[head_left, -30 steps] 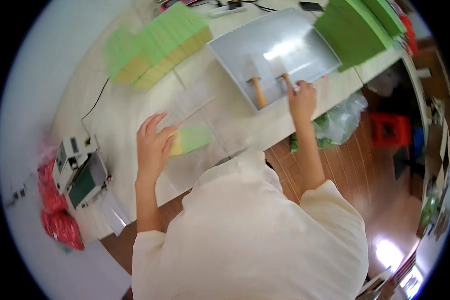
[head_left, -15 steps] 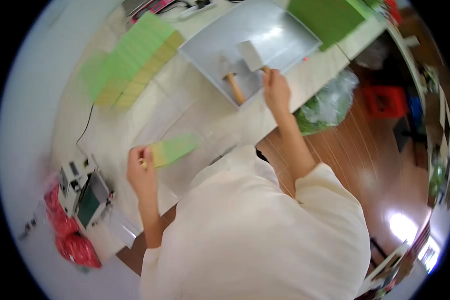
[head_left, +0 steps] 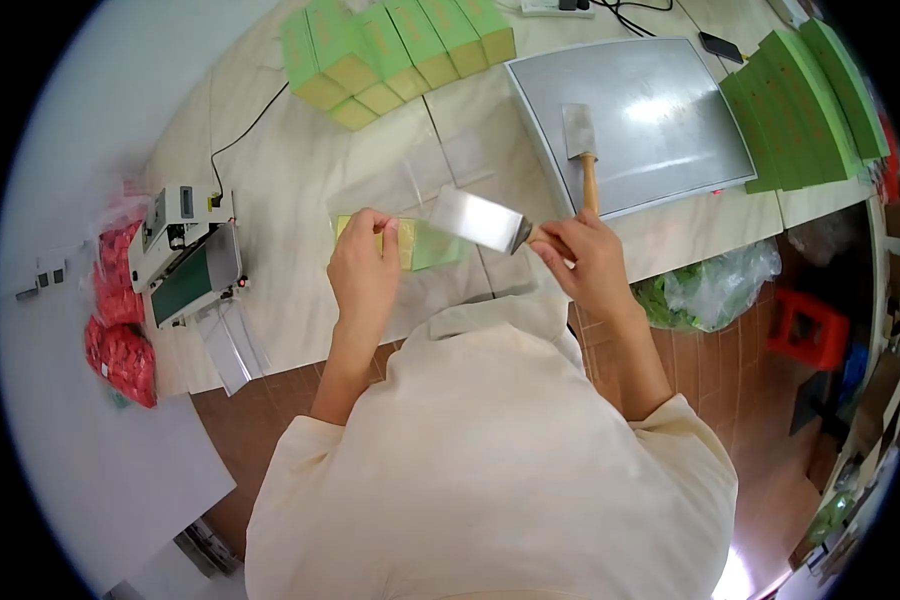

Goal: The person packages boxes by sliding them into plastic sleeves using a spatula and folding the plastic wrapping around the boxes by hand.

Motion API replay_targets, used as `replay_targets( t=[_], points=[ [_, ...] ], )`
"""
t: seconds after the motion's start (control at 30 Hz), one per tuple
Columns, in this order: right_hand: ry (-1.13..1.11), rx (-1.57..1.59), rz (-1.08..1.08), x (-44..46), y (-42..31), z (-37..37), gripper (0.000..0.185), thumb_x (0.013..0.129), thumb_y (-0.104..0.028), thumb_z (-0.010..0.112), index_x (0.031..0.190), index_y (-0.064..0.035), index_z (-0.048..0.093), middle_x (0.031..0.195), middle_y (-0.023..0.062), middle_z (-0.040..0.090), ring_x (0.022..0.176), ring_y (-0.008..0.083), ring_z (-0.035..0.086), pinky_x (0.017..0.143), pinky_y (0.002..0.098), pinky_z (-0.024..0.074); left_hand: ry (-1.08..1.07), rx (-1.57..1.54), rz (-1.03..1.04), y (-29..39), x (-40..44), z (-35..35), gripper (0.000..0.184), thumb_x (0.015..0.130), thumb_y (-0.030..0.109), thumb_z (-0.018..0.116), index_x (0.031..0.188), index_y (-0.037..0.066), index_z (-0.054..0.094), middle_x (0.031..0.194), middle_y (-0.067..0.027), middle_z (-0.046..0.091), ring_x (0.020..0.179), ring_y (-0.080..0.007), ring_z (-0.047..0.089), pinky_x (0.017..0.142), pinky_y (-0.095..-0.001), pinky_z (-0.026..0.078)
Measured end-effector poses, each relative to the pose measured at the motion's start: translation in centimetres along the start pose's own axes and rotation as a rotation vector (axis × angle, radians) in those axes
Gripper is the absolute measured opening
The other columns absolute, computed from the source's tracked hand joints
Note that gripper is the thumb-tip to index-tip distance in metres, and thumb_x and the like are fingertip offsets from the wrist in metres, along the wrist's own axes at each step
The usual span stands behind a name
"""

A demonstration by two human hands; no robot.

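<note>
My right hand (head_left: pixel 588 262) is closed round the wooden handle of a scraper (head_left: pixel 478 219). Its broad metal blade points left, over the clear film and the right part of a green and yellow box (head_left: pixel 432 248). My left hand (head_left: pixel 364 258) is at the box's left part, finger and thumb pinched together; what they grip, if anything, is hidden. Clear plastic film (head_left: pixel 410 180) lies around the box on the table. A second scraper (head_left: pixel 582 140) with a wooden handle rests on a grey metal plate (head_left: pixel 660 150), its handle over the front edge.
Green and yellow boxes (head_left: pixel 400 50) are stacked at the back left. More green boxes (head_left: pixel 795 110) stand right of the plate. A white machine (head_left: pixel 185 245), red bags (head_left: pixel 120 340), a phone (head_left: pixel 720 46) and a power strip (head_left: pixel 558 8) are around. A red stool (head_left: pixel 810 328) stands on the floor.
My right hand has brought its scraper from over the metal plate to the box in front of me. My left hand remains by the box. The view has shifted and sharpened.
</note>
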State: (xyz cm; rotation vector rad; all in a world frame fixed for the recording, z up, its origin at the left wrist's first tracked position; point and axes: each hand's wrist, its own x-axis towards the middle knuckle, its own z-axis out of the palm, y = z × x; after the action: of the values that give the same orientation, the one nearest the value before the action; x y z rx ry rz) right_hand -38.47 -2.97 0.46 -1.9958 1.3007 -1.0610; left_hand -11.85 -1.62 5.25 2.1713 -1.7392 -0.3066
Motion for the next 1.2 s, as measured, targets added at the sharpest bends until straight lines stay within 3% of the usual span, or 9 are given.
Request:
replay_targets(
  t=[0.1,0.23,0.53,0.6,0.73,0.8,0.9,1.0,1.2],
  points=[
    [-0.076,0.021,-0.159,0.5,-0.7,0.3,0.018,0.076,-0.013,0.077,0.086,-0.0035,0.066,0.073,0.0041,0.064,0.064,0.0246,0.051,0.057,0.0351,0.0441,0.062,0.028,0.044,-1.2,0.2,0.1,0.011,0.092,0.018,0.06,0.089,0.008,0.058,0.088,-0.0059,0.065,0.086,-0.0251,0.063,0.068,-0.0393,0.049],
    [-0.119,0.002,-0.224,1.0,-1.1,0.3,0.017,0.075,-0.012,0.077,0.085,-0.0044,0.066,0.072,0.0034,0.064,0.065,0.0242,0.051,0.058,0.0352,0.0444,0.102,-0.002,0.064,-2.3,0.6,0.4,0.013,0.092,0.017,0.059,0.091,0.004,0.058,0.088,-0.0102,0.064,0.083,-0.0292,0.063,0.071,-0.0392,0.047],
    [-0.159,-0.024,-0.302,1.4,-2.0,1.4,0.015,0.075,-0.014,0.076,0.08,-0.0071,0.064,0.067,0.0031,0.061,0.064,0.0235,0.05,0.057,0.0356,0.0441,0.027,-0.033,0.057,-3.0,1.2,0.3,0.012,0.091,0.017,0.061,0.089,0.005,0.059,0.088,-0.0078,0.063,0.079,-0.0245,0.063,0.069,-0.0354,0.047],
    [-0.202,-0.096,-0.306,1.6,-2.4,1.5,0.015,0.075,-0.016,0.076,0.079,-0.0078,0.064,0.065,0.0032,0.059,0.064,0.0234,0.051,0.056,0.0359,0.0438,-0.001,-0.066,-0.017,-2.9,1.0,-0.1,0.01,0.091,0.018,0.06,0.089,0.009,0.06,0.083,-0.0058,0.063,0.079,-0.0245,0.06,0.062,-0.0376,0.046],
    [-0.23,-0.185,-0.337,1.8,-3.6,1.8,0.016,0.077,-0.019,0.074,0.079,-0.0089,0.063,0.063,0.0028,0.056,0.064,0.0227,0.051,0.055,0.0352,0.043,-0.092,-0.079,-0.132,-2.4,-0.5,-2.9,0.012,0.091,0.021,0.061,0.094,0.01,0.061,0.079,-0.005,0.065,0.079,-0.0245,0.06,0.067,-0.038,0.046],
    [-0.236,-0.202,-0.344,2.0,-4.1,2.4,0.015,0.078,-0.019,0.074,0.079,-0.0093,0.063,0.063,0.0025,0.056,0.064,0.0225,0.051,0.056,0.0351,0.0428,-0.132,0.051,0.155,-3.3,-1.3,-3.7,0.02,0.088,0.023,0.067,0.103,0.01,0.063,0.079,-0.0047,0.062,0.087,-0.0225,0.06,0.082,-0.0383,0.043],
    [-0.223,-0.221,-0.365,2.4,-4.9,3.2,0.014,0.078,-0.019,0.074,0.08,-0.0101,0.063,0.062,0.0019,0.056,0.064,0.022,0.052,0.056,0.0349,0.0426,-0.159,0.106,0.268,-3.9,-2.5,-4.1,0.027,0.082,0.021,0.072,0.106,0.011,0.064,0.089,-0.0026,0.062,0.097,-0.0229,0.055,0.09,-0.0417,0.039],
    [-0.211,-0.234,-0.394,2.6,-5.4,4.2,0.014,0.078,-0.019,0.074,0.08,-0.0106,0.064,0.062,0.0016,0.056,0.064,0.0217,0.052,0.057,0.0346,0.0423,-0.048,0.074,0.468,-4.8,-2.7,-4.0,0.031,0.075,0.016,0.075,0.104,0.012,0.065,0.099,-0.0025,0.059,0.102,-0.0239,0.053,0.092,-0.0411,0.039],
    [-0.232,-0.287,-0.435,3.2,-6.3,4.6,0.013,0.079,-0.019,0.073,0.082,-0.0107,0.064,0.062,0.0015,0.057,0.065,0.0214,0.052,0.059,0.0341,0.0416,-0.03,0.004,0.565,-6.4,-1.3,-3.1,0.019,0.075,0.012,0.073,0.093,0.011,0.066,0.098,-0.0018,0.059,0.1,-0.0247,0.053,0.092,-0.0395,0.039]
  ],
)
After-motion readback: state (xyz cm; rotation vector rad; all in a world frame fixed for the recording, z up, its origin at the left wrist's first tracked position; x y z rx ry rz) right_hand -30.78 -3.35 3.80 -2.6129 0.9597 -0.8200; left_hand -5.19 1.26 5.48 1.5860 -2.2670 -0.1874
